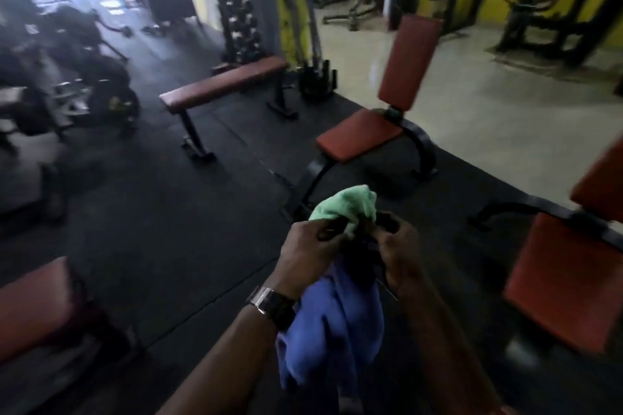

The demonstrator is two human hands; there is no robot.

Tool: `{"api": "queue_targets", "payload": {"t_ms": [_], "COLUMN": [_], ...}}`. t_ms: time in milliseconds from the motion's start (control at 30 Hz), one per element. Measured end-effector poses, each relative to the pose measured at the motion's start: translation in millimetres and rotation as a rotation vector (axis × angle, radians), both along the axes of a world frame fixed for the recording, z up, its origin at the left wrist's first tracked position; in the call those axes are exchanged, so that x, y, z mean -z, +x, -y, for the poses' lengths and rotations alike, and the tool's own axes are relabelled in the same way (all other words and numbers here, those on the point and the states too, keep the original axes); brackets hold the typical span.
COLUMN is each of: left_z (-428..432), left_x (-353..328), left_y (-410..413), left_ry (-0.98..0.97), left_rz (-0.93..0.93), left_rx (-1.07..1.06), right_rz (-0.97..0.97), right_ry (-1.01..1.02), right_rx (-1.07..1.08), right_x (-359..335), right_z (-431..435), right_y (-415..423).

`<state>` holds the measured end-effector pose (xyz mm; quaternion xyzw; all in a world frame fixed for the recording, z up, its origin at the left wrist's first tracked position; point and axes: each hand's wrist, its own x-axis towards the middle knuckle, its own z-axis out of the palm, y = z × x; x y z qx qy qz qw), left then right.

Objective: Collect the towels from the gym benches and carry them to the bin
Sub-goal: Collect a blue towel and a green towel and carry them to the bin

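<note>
Head view: left hand (308, 248) and right hand (397, 248) grip towels (337, 313) bunched between them.

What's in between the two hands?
In the head view, the left hand and right hand grip a green towel between them, with a blue towel hanging below.

**Bare forearms, one wristwatch**

Both the left forearm (219, 367) and the right forearm (451, 347) show bare to the frame's lower edge. A wristwatch (271, 305) wraps the left wrist: a shiny silver-coloured rectangular case on a broad dark strap. Blur hides its dial.
</note>
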<state>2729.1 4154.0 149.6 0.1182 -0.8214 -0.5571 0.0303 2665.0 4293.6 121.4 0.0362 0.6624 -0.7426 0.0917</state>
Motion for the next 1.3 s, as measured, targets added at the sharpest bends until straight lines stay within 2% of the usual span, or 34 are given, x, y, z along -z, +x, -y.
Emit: {"api": "queue_targets", "payload": {"t_ms": [167,267,333,433,533,767,900,1167,1300], "left_z": [116.4,172.7,213.4,282.9,356.4,525.0,617.3,773.2,859.5], "left_x": [-19.6,-18.5,-12.6,-4.8,3.5,-6.3,-8.8,16.3,-0.8], "left_y": [-48.9,-60.8,-69.4,-89.2,-113.0,-173.2,-215.3,-305.1,-362.4], "left_ry": [-0.063,-0.024,0.085,0.374,0.594,0.624,0.548,0.196,0.063], "left_rz": [0.093,0.12,0.105,0.033,-0.062,-0.076,-0.1,-0.175,-0.252], "left_rx": [-0.318,-0.451,-0.557,-0.701,-0.71,-0.7,-0.779,-0.826,-0.967], "right_rz": [0.104,0.11,0.124,0.096,0.084,0.104,0.105,0.153,0.165], "right_ry": [-0.147,-0.145,-0.148,-0.123,-0.089,-0.064,-0.075,-0.146,-0.183], "right_rx": [-0.222,-0.301,-0.362,-0.424,-0.452,-0.445,-0.455,-0.52,-0.554], "right_x": [-11.1,-15.6,-17.4,-12.9,-4.4,-15.0,-18.3,1.7,-8.8], "right_z": [106.4,165.4,210.2,281.4,354.7,515.9,597.2,759.3,860.9], "right_y": [-91.0,-129.0,-151.5,-186.0,-217.2,-277.3,-314.9,-414.7,-483.1]}}
